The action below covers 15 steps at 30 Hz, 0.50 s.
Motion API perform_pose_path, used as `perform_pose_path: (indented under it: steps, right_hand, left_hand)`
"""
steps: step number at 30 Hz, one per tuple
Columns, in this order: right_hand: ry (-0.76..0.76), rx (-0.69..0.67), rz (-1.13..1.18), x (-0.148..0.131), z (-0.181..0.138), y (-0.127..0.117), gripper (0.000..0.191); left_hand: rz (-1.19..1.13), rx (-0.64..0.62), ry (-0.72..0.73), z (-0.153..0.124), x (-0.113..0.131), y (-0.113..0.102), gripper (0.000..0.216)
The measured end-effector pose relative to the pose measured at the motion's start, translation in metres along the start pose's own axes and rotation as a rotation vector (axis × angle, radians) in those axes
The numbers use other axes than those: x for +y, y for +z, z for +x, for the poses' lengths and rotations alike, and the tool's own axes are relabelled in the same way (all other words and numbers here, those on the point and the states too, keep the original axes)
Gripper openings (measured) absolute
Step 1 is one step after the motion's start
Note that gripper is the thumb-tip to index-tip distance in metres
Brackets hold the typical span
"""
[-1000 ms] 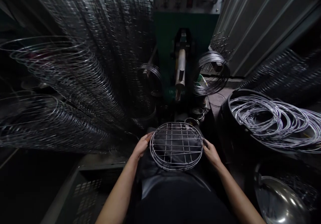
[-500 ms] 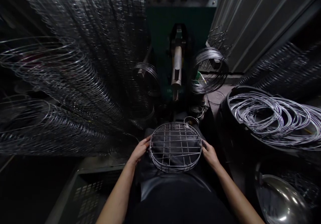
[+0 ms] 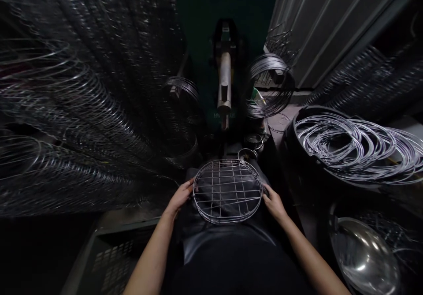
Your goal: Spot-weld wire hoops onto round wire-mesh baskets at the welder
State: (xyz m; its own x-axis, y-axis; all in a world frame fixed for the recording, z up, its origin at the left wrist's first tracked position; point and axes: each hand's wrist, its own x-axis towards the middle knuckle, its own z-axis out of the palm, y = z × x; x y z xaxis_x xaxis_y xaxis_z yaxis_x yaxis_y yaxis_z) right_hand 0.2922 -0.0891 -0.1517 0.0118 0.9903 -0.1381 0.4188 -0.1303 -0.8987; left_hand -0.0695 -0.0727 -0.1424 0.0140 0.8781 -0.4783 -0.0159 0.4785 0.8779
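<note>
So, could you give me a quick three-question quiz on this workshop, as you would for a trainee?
1. What do the left hand and right hand hold? A: a round wire grid; B: a steel bowl; C: a wire coil.
2. True or false: the black tub on the right holds loose wire hoops.
3. What colour is the machine straight ahead?

Key: 1 A; 2 true; 3 green.

Black garment [image 3: 238, 264], glossy fold [image 3: 228, 242] at front; forearms [image 3: 148, 259], hands [image 3: 180, 196] bare.
</note>
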Motion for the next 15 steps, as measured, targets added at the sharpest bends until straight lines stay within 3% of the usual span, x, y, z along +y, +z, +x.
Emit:
perform_pose_path:
  steps: [4,9,15]
  right_hand:
    - [0.027,-0.002,0.009,-0.0022,-0.002,0.001,0.04]
    - [0.011,0.029,0.005,-0.0015,-0.0001,0.0053,0.041]
    - [-0.044,0.051,-0.127,0.0045,0.0005,0.0052,0.043]
  left_hand:
    - [0.122,0.003,0.099,0.0012,0.0068,-0.0023,0.056]
    - [0.259,0.168,0.164,-0.0012,0.0043,0.0007,0.032]
    - [0.296,0.207,0.167,-0.0004,-0.0016,0.0045,0.03]
